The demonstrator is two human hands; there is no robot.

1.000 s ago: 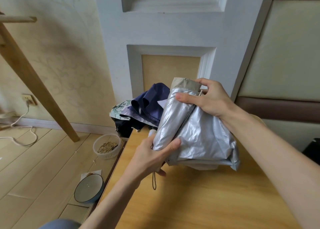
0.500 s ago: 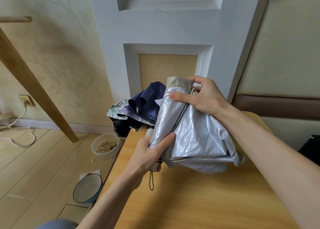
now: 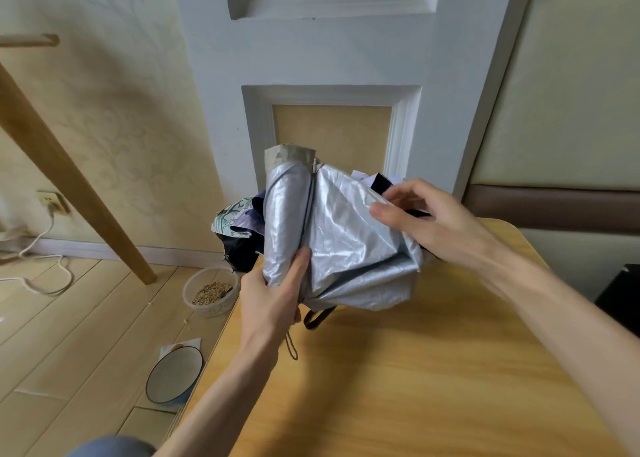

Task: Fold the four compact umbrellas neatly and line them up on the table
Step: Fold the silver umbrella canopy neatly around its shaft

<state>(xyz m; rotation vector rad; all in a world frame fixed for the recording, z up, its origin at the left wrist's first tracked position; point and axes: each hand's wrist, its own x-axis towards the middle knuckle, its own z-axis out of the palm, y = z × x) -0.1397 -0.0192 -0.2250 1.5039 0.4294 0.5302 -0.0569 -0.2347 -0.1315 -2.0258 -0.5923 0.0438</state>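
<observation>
A silver compact umbrella (image 3: 332,235) with a beige tip stands upright above the far end of the wooden table (image 3: 398,387). My left hand (image 3: 273,300) grips its lower end near the handle, and a cord loop hangs below the fist. My right hand (image 3: 426,221) pinches a loose silver canopy flap on the right side, pulled out from the shaft. Behind it, a heap of other unfolded umbrellas (image 3: 239,228), navy, patterned and black, lies at the table's far left corner, mostly hidden.
A white panelled wall rises just behind the table. On the floor to the left stand a plastic tub of grain (image 3: 211,292) and a blue-rimmed bowl (image 3: 175,375). A slanted wooden leg (image 3: 69,179) and a white cable (image 3: 45,269) lie further left.
My right hand has let go of the umbrella's top and moved right and down, drawing a canopy flap outward. The fabric is now spread wider; my left hand keeps its grip below.
</observation>
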